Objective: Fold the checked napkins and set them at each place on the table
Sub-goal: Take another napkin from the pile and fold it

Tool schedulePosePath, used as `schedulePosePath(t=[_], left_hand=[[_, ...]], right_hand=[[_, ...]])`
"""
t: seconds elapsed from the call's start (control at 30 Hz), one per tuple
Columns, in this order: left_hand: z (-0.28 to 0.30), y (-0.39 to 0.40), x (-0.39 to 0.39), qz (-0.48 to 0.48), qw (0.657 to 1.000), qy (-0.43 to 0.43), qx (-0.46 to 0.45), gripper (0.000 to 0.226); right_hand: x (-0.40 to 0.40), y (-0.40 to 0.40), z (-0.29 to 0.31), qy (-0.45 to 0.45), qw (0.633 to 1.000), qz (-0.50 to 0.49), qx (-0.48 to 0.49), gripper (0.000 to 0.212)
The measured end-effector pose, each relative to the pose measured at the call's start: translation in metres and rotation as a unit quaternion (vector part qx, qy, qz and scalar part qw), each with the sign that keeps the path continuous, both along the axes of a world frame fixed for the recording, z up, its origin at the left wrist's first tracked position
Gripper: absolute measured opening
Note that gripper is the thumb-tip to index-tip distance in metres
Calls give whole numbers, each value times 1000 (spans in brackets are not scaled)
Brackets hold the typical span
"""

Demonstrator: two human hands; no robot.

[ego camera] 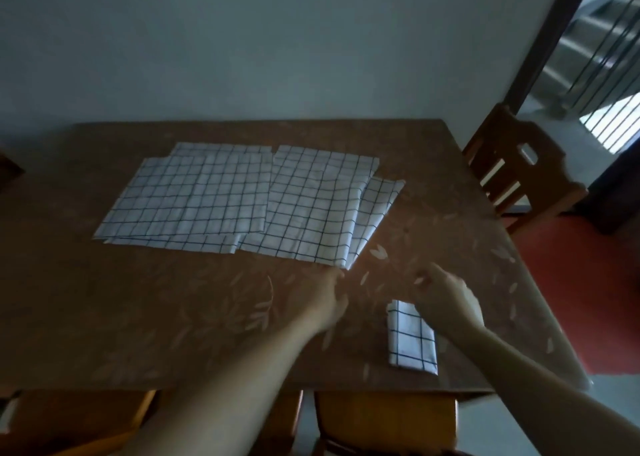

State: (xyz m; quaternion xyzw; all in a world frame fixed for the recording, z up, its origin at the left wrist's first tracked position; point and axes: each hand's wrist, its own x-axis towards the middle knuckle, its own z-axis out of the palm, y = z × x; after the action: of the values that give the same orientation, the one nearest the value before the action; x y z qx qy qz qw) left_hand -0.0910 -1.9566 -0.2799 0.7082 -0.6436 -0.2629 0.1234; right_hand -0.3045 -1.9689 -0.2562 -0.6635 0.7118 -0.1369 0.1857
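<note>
Your left hand (pixel 323 298) reaches forward over the table (pixel 138 317), and its fingertips (pixel 337 272) are at the near corner of the right pile of unfolded napkins (pixel 311 209). They seem to touch that corner, but the picture is blurred there, so I cannot tell if the fingers already pinch the cloth or only lie against it. The hand is narrow, with the fingers held together.

Your right hand (pixel 446 299) is in the air just beyond the folded napkin (pixel 412 339), with the fingers loosely spread and slightly bent. It holds nothing. Its wrist covers the far right corner of the folded napkin.

The folded napkin is a small white rectangle with dark checks. It lies flat near the front edge of the table, on your right side, in front of the orange chair seat (pixel 384 417) which shows under that edge.

The other checked napkins lie open and flat in the middle of the table, in two piles which overlap each other. The left pile of unfolded napkins (pixel 187 199) has at least two layers, a little shifted one from another. The right pile lies partly over the left one, and one more napkin shows out from under its right side.

The table has a brown cover with a pale leaf pattern. A wooden chair (pixel 516 175) stands at the right end of the table, beside the red floor (pixel 581 299).
</note>
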Motion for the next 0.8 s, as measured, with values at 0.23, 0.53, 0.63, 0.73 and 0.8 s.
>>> schedulePosePath(t=[0.23, 0.53, 0.63, 0.73, 0.8], left_hand=[[72, -49, 112, -31, 986, -115, -117, 51], [4, -134, 135, -26, 984, -167, -56, 70], [-41, -163, 128, -49, 981, -186, -20, 70], [-83, -189, 125, -70, 977, -202, 25, 74], [-106, -199, 126, -75, 976, -199, 53, 83]], right_hand=[[78, -57, 48, 81, 989, 122, -33, 54], [117, -149, -14, 130, 976, 174, 9, 79], [122, -184, -59, 159, 964, 213, 25, 84], [126, -209, -100, 175, 954, 242, 27, 96], [130, -221, -120, 175, 953, 247, 24, 105]])
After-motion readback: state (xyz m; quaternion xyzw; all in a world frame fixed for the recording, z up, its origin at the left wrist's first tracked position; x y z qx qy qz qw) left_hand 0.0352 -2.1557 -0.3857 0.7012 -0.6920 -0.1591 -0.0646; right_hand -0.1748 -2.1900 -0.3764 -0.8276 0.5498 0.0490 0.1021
